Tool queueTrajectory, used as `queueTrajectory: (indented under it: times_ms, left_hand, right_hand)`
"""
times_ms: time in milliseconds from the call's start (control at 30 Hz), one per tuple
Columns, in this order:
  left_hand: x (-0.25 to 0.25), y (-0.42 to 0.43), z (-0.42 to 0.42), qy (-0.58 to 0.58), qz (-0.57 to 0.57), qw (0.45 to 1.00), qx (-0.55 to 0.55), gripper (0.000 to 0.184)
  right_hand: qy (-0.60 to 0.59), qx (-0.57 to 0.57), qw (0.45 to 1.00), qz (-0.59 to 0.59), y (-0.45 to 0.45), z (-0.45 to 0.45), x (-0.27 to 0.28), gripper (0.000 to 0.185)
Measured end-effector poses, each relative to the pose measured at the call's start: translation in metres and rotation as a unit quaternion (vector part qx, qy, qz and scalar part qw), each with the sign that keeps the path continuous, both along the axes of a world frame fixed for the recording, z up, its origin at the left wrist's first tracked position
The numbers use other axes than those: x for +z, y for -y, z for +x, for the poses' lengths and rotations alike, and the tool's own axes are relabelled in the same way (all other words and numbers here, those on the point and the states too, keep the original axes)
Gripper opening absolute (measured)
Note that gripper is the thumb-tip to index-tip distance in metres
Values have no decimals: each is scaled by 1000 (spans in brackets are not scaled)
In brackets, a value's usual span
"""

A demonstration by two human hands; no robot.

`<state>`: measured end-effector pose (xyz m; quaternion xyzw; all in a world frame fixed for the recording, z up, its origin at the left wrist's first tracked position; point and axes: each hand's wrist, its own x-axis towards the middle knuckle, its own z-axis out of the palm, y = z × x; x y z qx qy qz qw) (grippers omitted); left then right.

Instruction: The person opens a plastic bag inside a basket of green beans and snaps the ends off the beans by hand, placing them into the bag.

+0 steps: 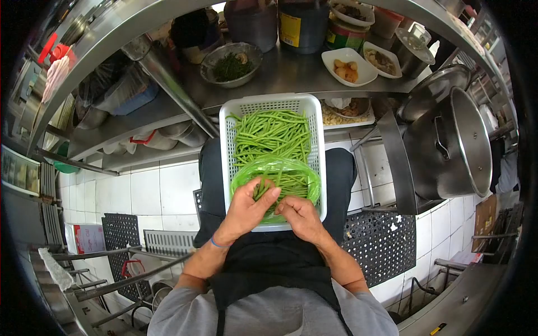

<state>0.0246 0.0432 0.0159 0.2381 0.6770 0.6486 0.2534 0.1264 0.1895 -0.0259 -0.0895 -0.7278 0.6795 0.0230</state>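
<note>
A white plastic basket (227, 145) rests across my lap, with loose green beans (272, 131) heaped in its far half. In the near half sits a green plastic bag (314, 187), its mouth spread around more beans. My left hand (249, 206) is over the bag's left side, fingers closed around a few green beans. Close beside it, my right hand (302, 218) is pinched shut at the bag's near right edge. Whatever lies between the right fingertips is too small or hidden to make out.
Ahead, a steel shelf (291, 75) carries a bowl of dark greens (231, 64), a white dish (348, 67) and large containers. A big steel pot (448, 143) stands to the right. Black perforated mats (381, 246) lie on the white tile floor (145, 190).
</note>
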Motion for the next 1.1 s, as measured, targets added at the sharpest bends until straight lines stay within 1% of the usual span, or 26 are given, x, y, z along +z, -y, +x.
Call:
queueTrajectory:
  times_ms: [67, 100, 167, 200, 300, 333, 433, 467, 500, 533, 567, 600, 700, 733, 800, 833, 867, 933, 967, 1000, 1100]
  left_hand:
    - [-2, 0, 7, -22, 21, 999, 22, 22]
    - [-3, 0, 10, -33, 31, 998, 33, 22]
    - [-2, 6, 7, 142, 100, 983, 59, 26]
    - [-1, 10, 2, 225, 135, 962, 72, 28]
    - [2, 13, -17, 316, 222, 921, 54, 29]
    - [-2, 13, -18, 322, 219, 919, 57, 26]
    - [4, 2, -11, 342, 183, 913, 126, 22]
    - [5, 2, -11, 338, 173, 918, 117, 20]
    - [7, 3, -10, 335, 163, 922, 109, 18]
    - [7, 4, -10, 331, 153, 926, 101, 16]
    - [3, 7, -12, 329, 157, 928, 80, 14]
    - [-3, 12, -16, 326, 161, 930, 60, 12]
    - [-11, 18, -19, 305, 146, 941, 22, 10]
    - [-11, 19, -19, 295, 136, 946, 13, 9]
    - [-5, 12, -13, 164, 30, 985, 37, 8]
    - [-2, 8, -9, 96, -23, 994, 49, 8]
    - [-11, 6, -7, 62, -11, 997, 53, 11]
    - [-21, 0, -6, -49, -63, 997, 14, 14]
    - [-23, -1, -4, -101, -90, 991, -6, 16]
    - [-10, -4, -5, -159, -188, 968, -42, 21]
    - [-14, -17, -1, -358, -139, 923, -24, 24]
  right_hand:
    - [43, -29, 997, -57, 0, 1, -2, 21]
    - [62, -39, 991, -113, -2, 1, -6, 21]
    - [101, -60, 967, -224, -11, 1, -19, 20]
    - [73, -49, 934, -347, -16, -3, -13, 19]
    - [7, -178, 906, -384, -13, -9, 13, 21]
    - [-14, -164, 911, -378, -21, -8, 6, 23]
    - [-49, -170, 953, -246, -45, -4, -20, 25]
    - [-21, -179, 973, -141, -52, -2, -20, 22]
    - [-51, -183, 982, 15, -54, -4, -17, 20]
    - [-80, -181, 965, 171, -54, -7, -12, 18]
    - [-107, -175, 924, 322, -54, -9, -9, 17]
    - [-68, -149, 924, 346, -53, -7, -7, 18]
    - [-78, -107, 895, 427, -49, -7, -9, 20]
    - [-56, -103, 900, 420, -47, -7, -6, 19]
    - [-47, -92, 888, 449, -50, -6, -9, 17]
    - [-43, -87, 881, 463, -52, -6, -9, 15]
    - [-41, -79, 878, 471, -53, -6, -9, 14]
    - [-37, -62, 872, 485, -54, -4, -9, 11]
    - [-42, -61, 876, 476, -53, -2, -8, 10]
    - [-47, -61, 880, 468, -52, -1, -6, 9]
    - [-83, -48, 894, 437, -48, 1, 7, 9]
